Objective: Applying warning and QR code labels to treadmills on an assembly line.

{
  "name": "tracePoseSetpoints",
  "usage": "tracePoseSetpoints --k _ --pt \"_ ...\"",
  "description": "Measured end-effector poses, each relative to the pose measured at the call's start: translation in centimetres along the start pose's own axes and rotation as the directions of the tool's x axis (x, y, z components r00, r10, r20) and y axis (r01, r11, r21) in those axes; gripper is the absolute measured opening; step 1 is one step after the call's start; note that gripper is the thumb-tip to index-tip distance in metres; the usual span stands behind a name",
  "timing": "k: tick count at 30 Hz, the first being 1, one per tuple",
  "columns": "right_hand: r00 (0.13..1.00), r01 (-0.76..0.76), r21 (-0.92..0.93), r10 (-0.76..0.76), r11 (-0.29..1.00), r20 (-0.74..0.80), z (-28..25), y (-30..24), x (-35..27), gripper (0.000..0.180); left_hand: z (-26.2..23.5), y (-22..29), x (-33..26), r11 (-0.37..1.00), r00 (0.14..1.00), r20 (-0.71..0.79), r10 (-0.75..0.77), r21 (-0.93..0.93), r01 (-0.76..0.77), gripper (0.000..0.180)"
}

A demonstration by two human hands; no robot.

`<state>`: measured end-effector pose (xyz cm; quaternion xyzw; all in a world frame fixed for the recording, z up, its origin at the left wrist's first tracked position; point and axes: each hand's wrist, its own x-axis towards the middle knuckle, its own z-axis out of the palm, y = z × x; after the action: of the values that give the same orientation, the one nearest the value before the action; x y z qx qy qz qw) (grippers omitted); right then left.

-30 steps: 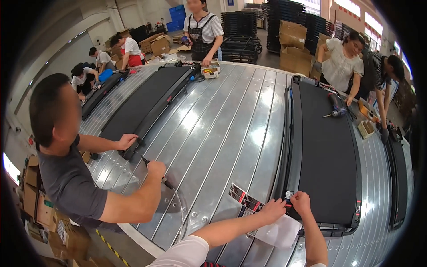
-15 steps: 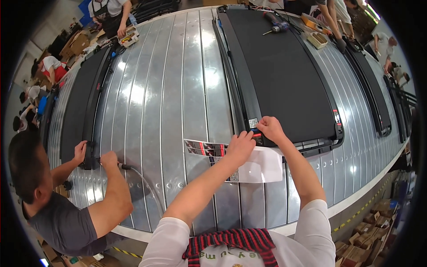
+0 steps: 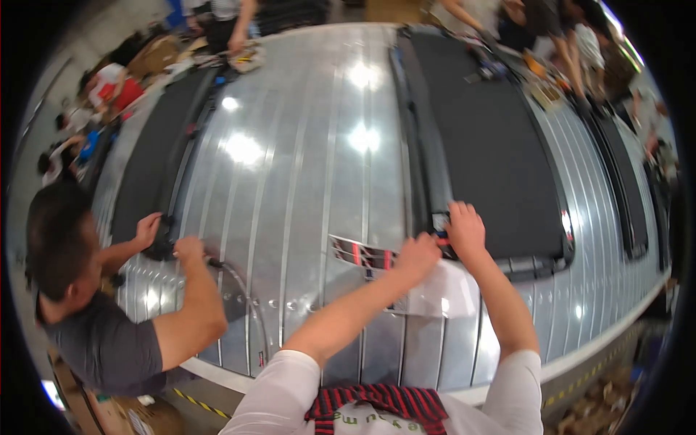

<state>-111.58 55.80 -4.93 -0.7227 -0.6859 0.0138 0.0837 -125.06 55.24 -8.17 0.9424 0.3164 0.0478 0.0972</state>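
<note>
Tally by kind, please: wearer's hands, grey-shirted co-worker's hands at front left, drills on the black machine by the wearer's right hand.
Wearer's bare left hand and right hand: 2
Grey-shirted co-worker's bare hands: 2
Dark blue power drill, blurred: 1
Total: 5

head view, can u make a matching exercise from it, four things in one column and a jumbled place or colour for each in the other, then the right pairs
Column one:
1 printed sheet
2 wearer's right hand
3 band across the wearer's chest
4 shirt of the co-worker at the left

Column two:
A dark grey
B at the near left corner of the wide black panel
C red and black striped
D on the metal tabletop

Right pairs: 1-D, 2-B, 3-C, 4-A
</note>
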Motion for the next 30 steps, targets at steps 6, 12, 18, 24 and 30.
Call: tracePoseSetpoints --k 6,12,18,24,30 --pt "0.944 0.312 -0.030 -0.313 0.950 -0.100 3.0 0.9 -5.2 0.034 -3.4 2.9 -8.3 0.976 0.987 0.066 0.143 -0.175 -0.130 0.014" --pt "0.983 0.160 -0.060 -0.164 0.985 -0.082 4.2 -1.1 -4.2 0.041 -8.7 4.4 -19.8 0.818 0.931 0.266 0.250 -0.573 -0.056 0.009" --pt "0.993 0.079 -0.099 -0.086 0.992 -0.076 4.9 -0.8 -3.4 0.041 -8.8 3.3 -27.8 0.745 0.994 0.105 0.030 -0.665 0.048 0.016" --pt "0.986 0.049 -0.171 -0.075 0.984 -0.147 5.9 -1.5 -4.1 0.040 -9.3 4.1 -33.0 0.740 0.979 0.184 -0.091 -0.646 0.190 0.015" --pt "0.985 0.087 -0.136 -0.106 0.987 -0.136 5.0 -1.3 -4.5 0.016 -10.1 4.7 -34.8 0.690 0.972 0.198 -0.127 -0.686 0.230 0.018"
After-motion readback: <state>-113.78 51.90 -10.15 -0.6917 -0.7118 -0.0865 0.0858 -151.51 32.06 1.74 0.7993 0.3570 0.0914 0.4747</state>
